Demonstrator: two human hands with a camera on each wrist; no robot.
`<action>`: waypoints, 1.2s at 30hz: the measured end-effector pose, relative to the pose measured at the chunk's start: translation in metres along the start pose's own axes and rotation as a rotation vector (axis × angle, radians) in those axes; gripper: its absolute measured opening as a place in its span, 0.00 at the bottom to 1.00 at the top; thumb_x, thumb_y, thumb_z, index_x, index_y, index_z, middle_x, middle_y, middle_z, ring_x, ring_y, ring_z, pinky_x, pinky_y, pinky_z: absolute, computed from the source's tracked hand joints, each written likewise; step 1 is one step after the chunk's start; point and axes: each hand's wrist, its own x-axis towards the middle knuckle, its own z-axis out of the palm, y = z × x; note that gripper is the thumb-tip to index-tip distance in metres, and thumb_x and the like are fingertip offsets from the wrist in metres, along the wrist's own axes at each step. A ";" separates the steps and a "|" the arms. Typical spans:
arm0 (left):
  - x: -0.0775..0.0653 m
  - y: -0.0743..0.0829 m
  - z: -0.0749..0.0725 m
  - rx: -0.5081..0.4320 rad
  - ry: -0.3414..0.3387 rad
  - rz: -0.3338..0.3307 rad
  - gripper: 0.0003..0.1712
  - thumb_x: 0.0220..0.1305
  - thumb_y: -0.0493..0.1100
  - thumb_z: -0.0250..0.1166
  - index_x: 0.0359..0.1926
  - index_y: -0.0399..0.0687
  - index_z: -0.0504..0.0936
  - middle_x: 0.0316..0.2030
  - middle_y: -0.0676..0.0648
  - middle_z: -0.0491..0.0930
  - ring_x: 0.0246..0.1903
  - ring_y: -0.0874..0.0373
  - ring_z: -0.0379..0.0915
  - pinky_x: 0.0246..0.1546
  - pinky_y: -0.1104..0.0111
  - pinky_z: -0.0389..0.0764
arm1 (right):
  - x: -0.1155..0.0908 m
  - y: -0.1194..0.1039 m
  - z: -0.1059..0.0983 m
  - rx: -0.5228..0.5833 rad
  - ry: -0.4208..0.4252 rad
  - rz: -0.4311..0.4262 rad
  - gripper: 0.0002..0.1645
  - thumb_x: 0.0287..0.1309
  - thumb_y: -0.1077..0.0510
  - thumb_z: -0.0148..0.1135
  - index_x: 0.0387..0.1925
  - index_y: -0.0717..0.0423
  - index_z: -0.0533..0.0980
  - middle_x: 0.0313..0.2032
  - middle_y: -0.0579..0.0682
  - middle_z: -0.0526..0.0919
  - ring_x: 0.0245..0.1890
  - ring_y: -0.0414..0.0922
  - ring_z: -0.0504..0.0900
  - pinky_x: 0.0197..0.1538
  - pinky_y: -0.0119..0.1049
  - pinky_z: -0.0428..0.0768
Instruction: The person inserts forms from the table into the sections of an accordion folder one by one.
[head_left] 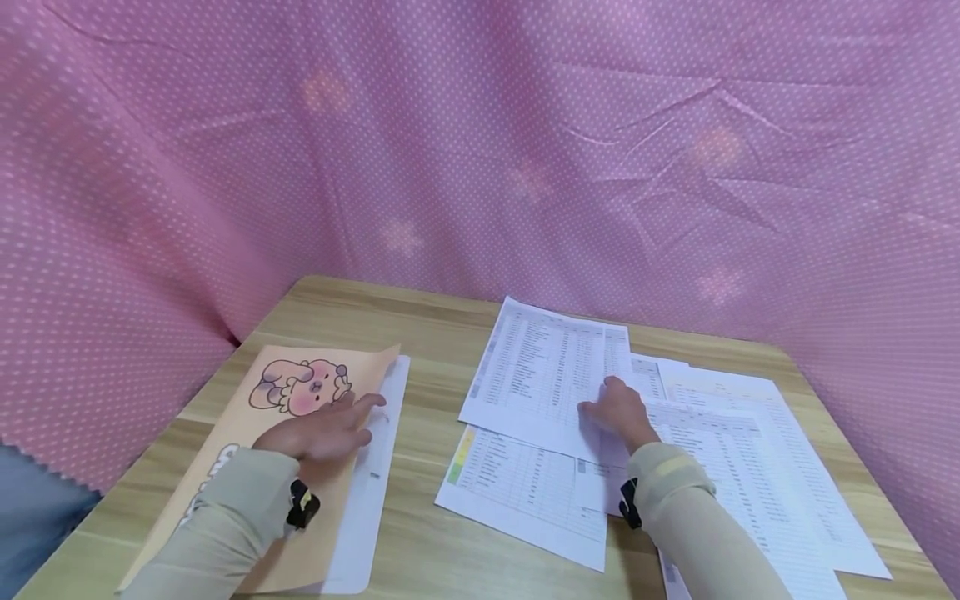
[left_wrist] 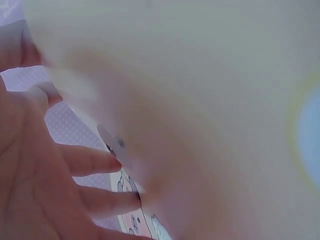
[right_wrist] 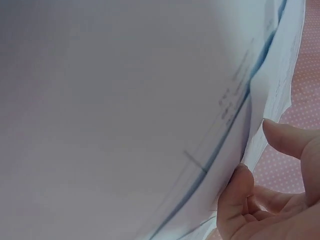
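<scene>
A peach-coloured folder (head_left: pixel 234 417) with a cartoon animal drawing lies on the left, its white inner side (head_left: pixel 367 508) showing along the right edge. My left hand (head_left: pixel 318 433) is spread over the cover, fingers pointing to the folder's right edge. In the left wrist view its fingertips (left_wrist: pixel 116 163) are right at the cover. On the right, my right hand (head_left: pixel 624 412) touches the right part of a printed sheet (head_left: pixel 536 375), thumb and fingertips apart. Its fingers (right_wrist: pixel 237 187) bend at the paper edges in the right wrist view.
Under the top sheet lies another printed sheet (head_left: pixel 517 500) with a yellow and green strip. More overlapping printed sheets (head_left: pixel 780 450) spread beneath and beyond my right forearm. The wooden table (head_left: pixel 427 400) ends at a pink dotted cloth (head_left: pixel 480 167) behind.
</scene>
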 end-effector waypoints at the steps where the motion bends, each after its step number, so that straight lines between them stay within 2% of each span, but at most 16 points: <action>1: 0.000 -0.001 -0.001 -0.022 0.001 0.004 0.30 0.66 0.46 0.49 0.68 0.52 0.57 0.70 0.33 0.52 0.69 0.34 0.42 0.62 0.38 0.53 | 0.000 -0.001 0.000 0.007 -0.004 0.006 0.46 0.54 0.50 0.62 0.66 0.70 0.55 0.60 0.71 0.67 0.59 0.66 0.68 0.60 0.57 0.68; 4: -0.002 -0.005 -0.003 -0.087 0.011 0.026 0.31 0.67 0.43 0.47 0.70 0.49 0.55 0.71 0.37 0.52 0.70 0.38 0.42 0.65 0.41 0.50 | 0.001 -0.003 -0.002 0.019 -0.009 0.012 0.44 0.55 0.52 0.61 0.66 0.70 0.55 0.60 0.71 0.66 0.59 0.65 0.68 0.60 0.57 0.68; 9: -0.005 -0.009 -0.005 -0.175 0.025 0.046 0.31 0.69 0.41 0.43 0.72 0.45 0.49 0.72 0.38 0.48 0.71 0.41 0.40 0.67 0.44 0.46 | 0.003 -0.006 -0.005 0.024 0.013 -0.003 0.44 0.51 0.54 0.63 0.66 0.70 0.57 0.58 0.72 0.67 0.58 0.64 0.68 0.61 0.58 0.67; 13: -0.007 -0.009 -0.006 -0.218 0.020 0.043 0.30 0.72 0.41 0.40 0.72 0.47 0.46 0.73 0.39 0.45 0.71 0.42 0.39 0.68 0.44 0.44 | 0.004 -0.007 -0.008 0.016 0.008 -0.007 0.45 0.49 0.55 0.63 0.65 0.71 0.58 0.57 0.72 0.67 0.58 0.64 0.67 0.62 0.57 0.66; 18: -0.011 -0.007 -0.010 -0.254 0.012 0.023 0.30 0.73 0.43 0.37 0.73 0.51 0.44 0.74 0.40 0.42 0.72 0.42 0.37 0.67 0.42 0.43 | 0.008 -0.007 -0.013 0.015 0.001 0.003 0.45 0.50 0.53 0.62 0.65 0.71 0.57 0.58 0.72 0.66 0.59 0.64 0.65 0.63 0.57 0.65; 21: -0.013 -0.005 -0.012 -0.275 0.016 0.003 0.30 0.73 0.44 0.36 0.73 0.55 0.43 0.74 0.40 0.41 0.71 0.41 0.38 0.67 0.41 0.43 | 0.009 -0.005 -0.016 0.029 -0.011 0.016 0.46 0.52 0.52 0.62 0.66 0.72 0.57 0.59 0.73 0.65 0.60 0.65 0.65 0.63 0.57 0.64; 27: -0.016 -0.009 -0.014 -0.314 0.043 -0.009 0.29 0.73 0.45 0.35 0.72 0.59 0.43 0.73 0.39 0.42 0.68 0.39 0.48 0.65 0.40 0.50 | 0.012 -0.004 -0.016 0.019 -0.025 0.044 0.45 0.53 0.50 0.61 0.65 0.71 0.57 0.60 0.72 0.67 0.58 0.65 0.68 0.60 0.57 0.68; 31: -0.016 -0.010 -0.014 -0.325 0.071 -0.002 0.28 0.73 0.43 0.36 0.71 0.59 0.44 0.72 0.39 0.43 0.64 0.40 0.54 0.63 0.42 0.54 | 0.014 -0.004 -0.016 0.034 -0.023 0.055 0.44 0.53 0.51 0.61 0.66 0.69 0.57 0.60 0.71 0.67 0.57 0.64 0.70 0.59 0.57 0.69; 36: -0.019 -0.007 -0.013 -0.300 0.114 0.007 0.28 0.72 0.42 0.38 0.71 0.54 0.45 0.71 0.34 0.47 0.64 0.38 0.56 0.62 0.41 0.57 | 0.015 -0.006 -0.013 0.043 -0.007 0.047 0.45 0.52 0.52 0.61 0.68 0.66 0.55 0.61 0.69 0.66 0.59 0.64 0.68 0.60 0.57 0.67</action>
